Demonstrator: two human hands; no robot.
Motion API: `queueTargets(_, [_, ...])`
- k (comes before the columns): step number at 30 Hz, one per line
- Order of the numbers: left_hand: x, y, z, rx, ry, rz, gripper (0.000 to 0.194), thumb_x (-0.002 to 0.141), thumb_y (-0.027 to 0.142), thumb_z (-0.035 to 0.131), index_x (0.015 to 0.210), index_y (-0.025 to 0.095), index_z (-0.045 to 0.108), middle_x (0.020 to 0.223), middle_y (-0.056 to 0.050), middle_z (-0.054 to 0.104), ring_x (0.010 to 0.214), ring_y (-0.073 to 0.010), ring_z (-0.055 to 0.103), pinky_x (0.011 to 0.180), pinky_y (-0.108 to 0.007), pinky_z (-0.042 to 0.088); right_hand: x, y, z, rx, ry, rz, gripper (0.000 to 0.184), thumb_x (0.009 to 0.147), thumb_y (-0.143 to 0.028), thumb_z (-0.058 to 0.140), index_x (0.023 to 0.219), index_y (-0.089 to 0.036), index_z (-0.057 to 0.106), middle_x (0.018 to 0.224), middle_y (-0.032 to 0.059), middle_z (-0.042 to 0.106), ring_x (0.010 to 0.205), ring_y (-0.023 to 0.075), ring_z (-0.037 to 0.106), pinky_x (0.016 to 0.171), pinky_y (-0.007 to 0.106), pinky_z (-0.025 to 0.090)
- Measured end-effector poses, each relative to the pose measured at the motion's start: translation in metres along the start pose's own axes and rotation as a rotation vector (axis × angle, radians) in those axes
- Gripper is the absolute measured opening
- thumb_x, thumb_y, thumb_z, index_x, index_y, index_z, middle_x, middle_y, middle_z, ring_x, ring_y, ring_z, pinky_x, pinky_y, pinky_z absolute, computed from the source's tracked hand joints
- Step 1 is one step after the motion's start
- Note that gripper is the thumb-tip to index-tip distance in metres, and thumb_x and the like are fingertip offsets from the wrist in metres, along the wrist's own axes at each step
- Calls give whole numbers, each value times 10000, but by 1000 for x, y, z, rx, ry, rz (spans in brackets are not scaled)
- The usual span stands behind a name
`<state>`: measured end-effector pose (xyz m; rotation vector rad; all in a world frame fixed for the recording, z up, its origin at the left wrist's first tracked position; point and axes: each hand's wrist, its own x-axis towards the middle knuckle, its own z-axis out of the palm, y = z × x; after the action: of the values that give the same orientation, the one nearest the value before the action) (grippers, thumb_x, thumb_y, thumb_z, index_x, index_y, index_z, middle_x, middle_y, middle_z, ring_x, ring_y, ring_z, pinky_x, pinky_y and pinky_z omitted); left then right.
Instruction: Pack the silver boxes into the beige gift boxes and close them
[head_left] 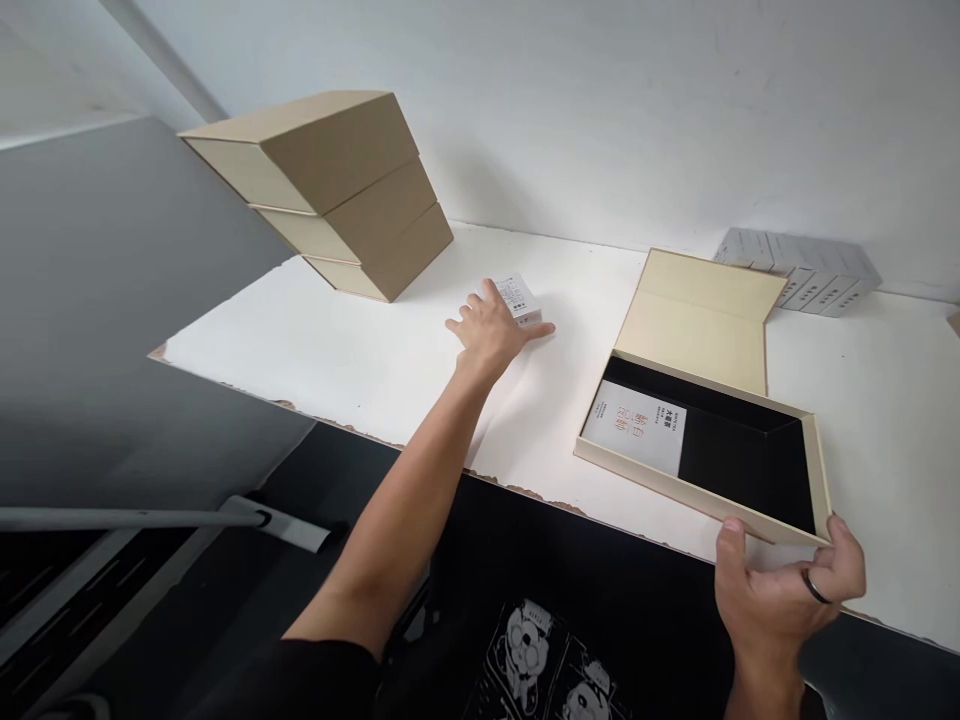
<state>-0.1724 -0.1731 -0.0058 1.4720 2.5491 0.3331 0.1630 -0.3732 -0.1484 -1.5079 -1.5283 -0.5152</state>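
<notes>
My left hand (487,330) reaches out over the table with its fingers spread. A small white printed box (519,292) lies just beyond it, between the fingers and the thumb; whether they touch it I cannot tell. At the right, my right hand (784,590), with a dark ring on one finger, grips the near right corner of a cream box (652,468). That box stands open, its lid (694,310) folded back toward the wall. Inside its black tray a white printed box (636,428) fills the left part, and the right part shows bare black lining.
Several closed tan boxes (352,190) stand stacked at the back left. Behind the raised lid, several small white boxes (825,280) sit in a row against the wall. The white table (360,370) has a chipped front edge. A metal bar (150,518) is low at left.
</notes>
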Motion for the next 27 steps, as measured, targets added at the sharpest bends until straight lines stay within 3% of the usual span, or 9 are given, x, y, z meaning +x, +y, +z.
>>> queueTargets(4, [6, 8, 0, -17, 25, -40, 996, 833, 555, 791, 1579, 68, 346, 1507, -323, 546, 1408, -473, 558, 1181, -607, 387, 1, -3, 1, -11, 10, -3, 1081, 808, -497, 875, 1660, -119, 327, 1368, 269, 548, 1076, 427, 647, 852, 689, 605])
queueTargets(8, [6, -7, -7, -118, 80, -15, 843, 811, 408, 773, 1499, 109, 388, 1478, -279, 579, 1391, -453, 566, 1122, -593, 457, 4, -8, 1, -23, 19, -15, 1045, 842, -490, 845, 1665, -125, 314, 1337, 269, 590, 1045, 433, 670, 800, 684, 618])
queueTargets(13, [3, -35, -36, -596, 313, 58, 669, 913, 489, 666, 1387, 194, 297, 1420, -113, 563, 1215, -233, 584, 974, -444, 539, 8, -15, 0, -18, 26, -20, 1030, 855, -474, 851, 1664, -127, 315, 1325, 258, 612, 1077, 417, 680, 845, 656, 624])
queueTargets(16, [-11, -22, -59, -910, 447, 223, 514, 922, 499, 583, 1267, 251, 293, 1343, -36, 550, 1263, -209, 538, 935, -405, 510, 10, -17, 0, -21, 32, -18, 985, 885, -490, 829, 1652, -123, 331, 1325, 251, 618, 1084, 401, 686, 863, 630, 628])
queueTargets(18, [-32, 3, -71, -1049, 515, 452, 419, 891, 498, 536, 1166, 278, 310, 1291, -28, 578, 1248, -233, 568, 893, -420, 499, 9, -16, 0, -28, 33, -24, 975, 895, -491, 821, 1653, -123, 329, 1329, 251, 617, 1087, 395, 688, 867, 619, 630])
queueTargets(20, [-61, 35, -76, -1087, 370, 768, 400, 864, 529, 543, 1111, 281, 350, 1230, -36, 638, 1146, -248, 636, 847, -423, 495, 8, -14, 0, -33, 34, -32, 991, 891, -483, 827, 1662, -126, 317, 1333, 252, 615, 1093, 398, 687, 866, 624, 630])
queueTargets(21, [-77, 53, -76, -993, 138, 932, 409, 866, 521, 597, 1116, 275, 388, 1227, -51, 676, 1140, -257, 651, 845, -411, 496, 7, -13, 0, -32, 33, -36, 1000, 887, -478, 831, 1667, -129, 312, 1336, 254, 612, 1098, 403, 686, 864, 631, 629])
queueTargets(24, [-118, 101, -63, -436, -361, 1359, 435, 920, 371, 708, 1277, 175, 554, 1295, -80, 695, 1160, -255, 643, 911, -356, 496, 4, -8, 1, -33, 29, -45, 1026, 877, -462, 843, 1681, -134, 295, 1355, 265, 596, 1110, 418, 684, 857, 655, 628])
queueTargets(27, [-141, 137, -40, 37, -672, 1612, 532, 939, 312, 762, 1395, 120, 566, 1258, -131, 713, 1079, -272, 663, 852, -382, 499, 4, -5, 0, -37, 29, -56, 1036, 872, -448, 848, 1685, -131, 289, 1364, 278, 582, 1115, 427, 679, 841, 656, 628])
